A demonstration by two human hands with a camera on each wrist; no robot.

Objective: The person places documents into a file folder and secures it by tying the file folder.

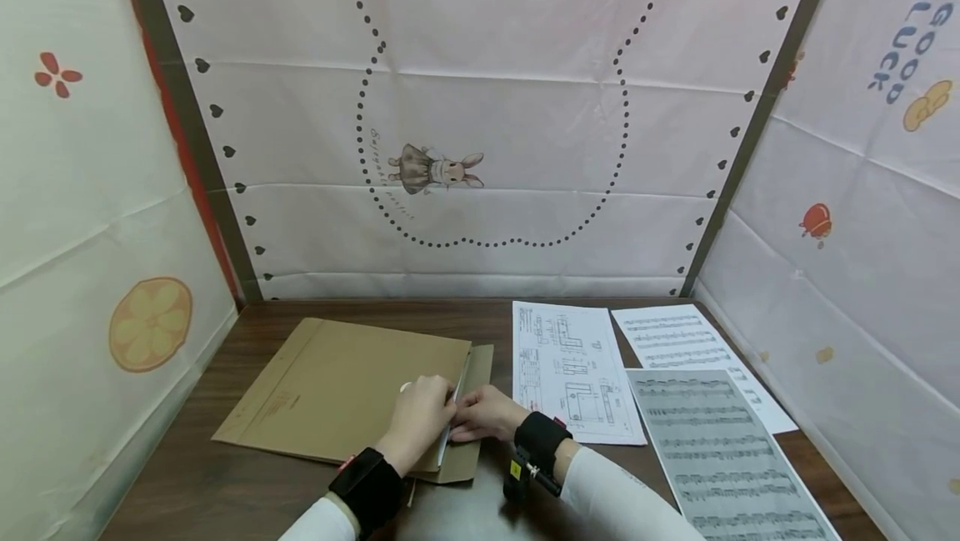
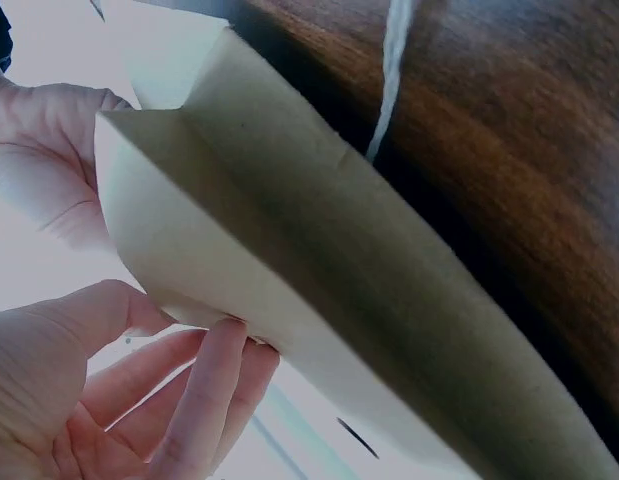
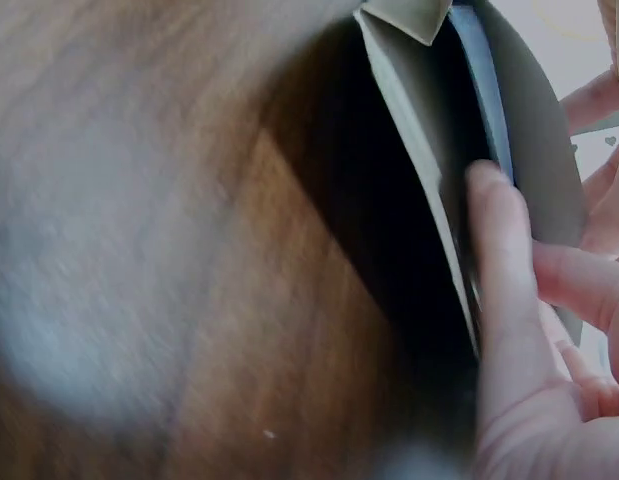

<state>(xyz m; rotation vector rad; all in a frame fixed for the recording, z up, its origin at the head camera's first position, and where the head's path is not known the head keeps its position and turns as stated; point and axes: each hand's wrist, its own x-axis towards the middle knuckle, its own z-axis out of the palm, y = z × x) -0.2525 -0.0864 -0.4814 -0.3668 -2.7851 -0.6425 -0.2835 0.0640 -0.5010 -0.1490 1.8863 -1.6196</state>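
A brown kraft file envelope (image 1: 352, 391) lies on the table, its opening facing right and its flap (image 1: 476, 374) folded out. My left hand (image 1: 422, 416) pinches the edge of the upper panel between thumb and fingers and holds the mouth apart. In the left wrist view the gaping kraft wall (image 2: 279, 190) shows. My right hand (image 1: 483, 414) is at the same opening, one finger (image 3: 504, 240) reaching inside and another digit against the upper panel's edge. A thin blue-grey edge (image 3: 484, 85) of something flat shows within; most of it is hidden.
Right of the envelope lies a sheet of technical drawings (image 1: 577, 374). Beyond it are a white music sheet (image 1: 693, 341) and a greyer music sheet (image 1: 723, 449). A white string (image 2: 392, 80) hangs by the envelope. Printed cloth walls (image 1: 495, 107) enclose the brown table (image 1: 180, 483).
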